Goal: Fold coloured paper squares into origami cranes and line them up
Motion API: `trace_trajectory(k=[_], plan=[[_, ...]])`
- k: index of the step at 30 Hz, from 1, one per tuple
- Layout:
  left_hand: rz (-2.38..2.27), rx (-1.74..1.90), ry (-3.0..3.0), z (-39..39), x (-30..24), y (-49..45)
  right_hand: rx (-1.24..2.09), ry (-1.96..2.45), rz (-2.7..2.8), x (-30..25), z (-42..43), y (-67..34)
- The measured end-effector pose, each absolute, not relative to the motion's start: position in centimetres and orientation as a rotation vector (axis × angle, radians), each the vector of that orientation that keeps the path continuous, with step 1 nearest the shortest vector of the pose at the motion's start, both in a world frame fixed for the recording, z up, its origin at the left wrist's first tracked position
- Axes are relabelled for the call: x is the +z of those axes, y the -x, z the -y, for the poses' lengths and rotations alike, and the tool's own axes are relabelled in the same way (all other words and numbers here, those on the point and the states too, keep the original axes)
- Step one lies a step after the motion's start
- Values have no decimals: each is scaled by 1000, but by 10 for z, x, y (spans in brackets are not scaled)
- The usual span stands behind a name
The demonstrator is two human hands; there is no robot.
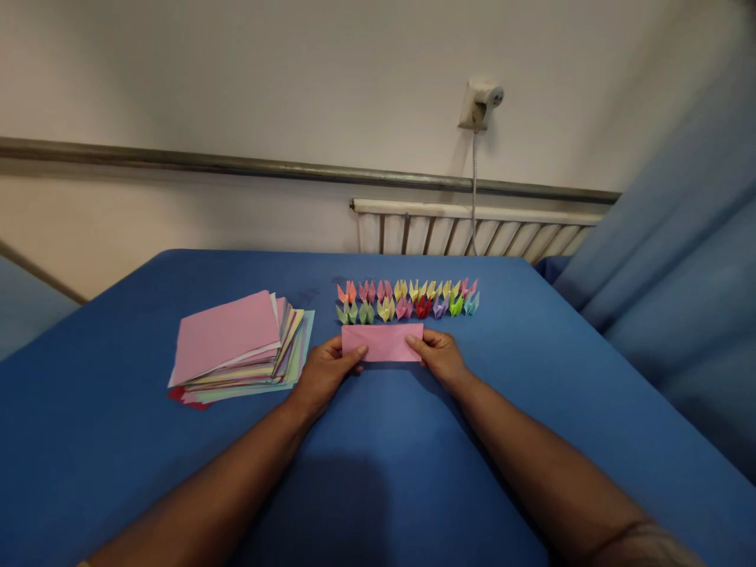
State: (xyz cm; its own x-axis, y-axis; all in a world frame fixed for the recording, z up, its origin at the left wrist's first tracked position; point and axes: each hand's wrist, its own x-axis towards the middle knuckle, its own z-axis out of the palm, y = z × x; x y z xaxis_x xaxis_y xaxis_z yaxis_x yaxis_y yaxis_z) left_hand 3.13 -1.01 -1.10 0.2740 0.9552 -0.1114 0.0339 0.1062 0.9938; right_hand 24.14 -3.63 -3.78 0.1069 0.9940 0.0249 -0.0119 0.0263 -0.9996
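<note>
A pink sheet of paper [382,342], folded into a long rectangle, lies on the blue table [531,378]. My left hand [324,370] pinches its left end with thumb on top. My right hand [440,356] pinches its right end the same way. Just beyond the sheet stand two rows of several small folded paper figures [407,300] in pink, yellow, green, red and blue.
A fanned stack of coloured square papers [236,346] with a pink sheet on top lies left of my left hand. Behind the table are a white radiator [472,232], a wall rail and a socket with a cord [479,102]. Blue fabric [679,260] hangs at the right.
</note>
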Motion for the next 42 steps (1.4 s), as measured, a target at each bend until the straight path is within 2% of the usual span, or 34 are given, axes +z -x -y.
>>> trace_trajectory(k=[10, 20, 27, 36, 42], plan=[[-1206, 1075, -1291, 8, -8, -29, 1035, 1245, 1251, -47, 32, -244], [-1106, 977, -1209, 11, -6, -33, 1063, 1207, 1204, -50, 28, -242], [-1187, 1004, -1351, 9, -3, -29, 785, 1163, 1326, -43, 29, -249], [-1072, 892, -1396, 14, -2, -32, 1039, 1130, 1306, -38, 36, -238], [-1042, 770, -1406, 17, -8, -35, 1090, 1129, 1241, -45, 38, -227]])
